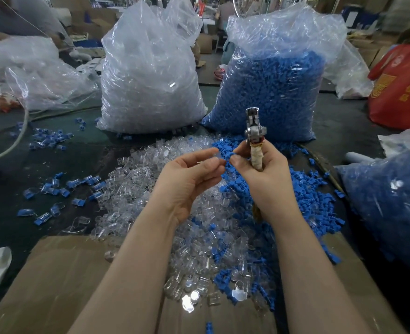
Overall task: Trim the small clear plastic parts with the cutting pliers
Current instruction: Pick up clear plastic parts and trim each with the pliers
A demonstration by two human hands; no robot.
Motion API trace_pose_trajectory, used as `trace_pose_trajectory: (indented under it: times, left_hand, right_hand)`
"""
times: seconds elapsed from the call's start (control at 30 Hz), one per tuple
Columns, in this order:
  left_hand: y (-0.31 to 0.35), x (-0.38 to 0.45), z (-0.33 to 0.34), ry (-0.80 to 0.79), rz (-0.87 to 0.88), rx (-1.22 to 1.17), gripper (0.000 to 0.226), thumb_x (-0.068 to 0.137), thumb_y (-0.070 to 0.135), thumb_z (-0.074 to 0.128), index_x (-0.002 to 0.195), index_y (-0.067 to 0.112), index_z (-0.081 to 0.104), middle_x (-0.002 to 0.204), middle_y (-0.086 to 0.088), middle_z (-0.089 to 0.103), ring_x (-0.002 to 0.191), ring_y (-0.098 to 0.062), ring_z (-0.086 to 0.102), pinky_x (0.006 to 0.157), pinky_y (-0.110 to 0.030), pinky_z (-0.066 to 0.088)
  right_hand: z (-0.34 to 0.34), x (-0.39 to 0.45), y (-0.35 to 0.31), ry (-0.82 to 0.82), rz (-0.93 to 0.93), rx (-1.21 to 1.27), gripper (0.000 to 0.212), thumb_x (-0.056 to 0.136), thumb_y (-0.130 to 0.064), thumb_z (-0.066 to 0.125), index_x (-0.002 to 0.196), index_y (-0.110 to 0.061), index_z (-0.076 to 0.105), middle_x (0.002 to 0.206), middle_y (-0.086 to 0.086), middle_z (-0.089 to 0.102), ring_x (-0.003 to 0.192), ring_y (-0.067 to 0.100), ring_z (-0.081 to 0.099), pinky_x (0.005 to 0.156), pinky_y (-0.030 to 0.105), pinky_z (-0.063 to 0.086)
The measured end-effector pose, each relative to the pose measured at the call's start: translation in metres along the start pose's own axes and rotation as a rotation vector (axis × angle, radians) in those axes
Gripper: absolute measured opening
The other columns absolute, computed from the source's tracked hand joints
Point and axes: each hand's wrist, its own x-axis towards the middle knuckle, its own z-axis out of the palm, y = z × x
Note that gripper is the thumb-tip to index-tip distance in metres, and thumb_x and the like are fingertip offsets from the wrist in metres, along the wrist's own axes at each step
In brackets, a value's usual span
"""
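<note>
My right hand (pixel 264 174) grips the cutting pliers (pixel 253 131) by their tape-wrapped handle, metal jaws pointing up and away from me. Its thumb and forefinger also pinch a small blue part (pixel 230 155). My left hand (pixel 189 182) is raised beside it, thumb and forefinger pinching what looks like a small clear plastic part (pixel 217 155), which is blurred; the fingertips almost touch the blue part. Both hands hover over a heap of clear parts (pixel 151 165) mixed with blue parts (pixel 315 201) on the table.
Behind the heap stand a tall bag of clear parts (pixel 148 75) and a tall bag of blue parts (pixel 276 92). Another blue-filled bag (pixel 392 201) lies at the right, cardboard (pixel 61 285) lies near me, and joined blue-and-clear pieces (pixel 54 189) are scattered at the left.
</note>
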Motion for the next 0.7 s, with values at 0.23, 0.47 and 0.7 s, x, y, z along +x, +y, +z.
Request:
trace_pose_trajectory:
  times: [0.23,0.47,0.7]
  left_hand:
    - [0.0013,-0.0022,0.0059,0.035,0.1,0.228,0.023,0.081,-0.005,0.071,0.1,0.008,0.072,0.087,-0.009,0.077,0.077,-0.017,0.074,0.068,-0.021,0.057]
    - [0.0016,-0.0023,0.0067,0.017,0.164,0.342,0.034,0.076,-0.009,0.074,0.101,0.013,0.075,0.089,-0.006,0.075,0.082,-0.012,0.07,0.078,-0.021,0.057]
    - [0.0002,-0.0017,0.0068,0.03,0.158,0.266,0.022,0.082,-0.004,0.071,0.097,0.012,0.075,0.101,-0.005,0.076,0.098,-0.018,0.071,0.087,-0.029,0.057]
  right_hand:
    - [0.0025,0.0005,-0.0015,-0.021,-0.012,-0.019,0.021,0.091,-0.004,0.066,0.082,-0.023,0.063,0.07,-0.017,0.066,0.07,-0.003,0.062,0.066,0.011,0.049]
    - [0.0015,0.0018,0.0014,0.009,-0.01,-0.051,0.022,0.091,-0.01,0.068,0.081,-0.028,0.063,0.071,-0.019,0.066,0.07,-0.003,0.062,0.064,0.011,0.048]
    - [0.0037,0.0005,0.0011,-0.005,-0.013,-0.051,0.022,0.09,-0.009,0.068,0.079,-0.027,0.063,0.069,-0.019,0.065,0.067,-0.004,0.06,0.062,0.009,0.046]
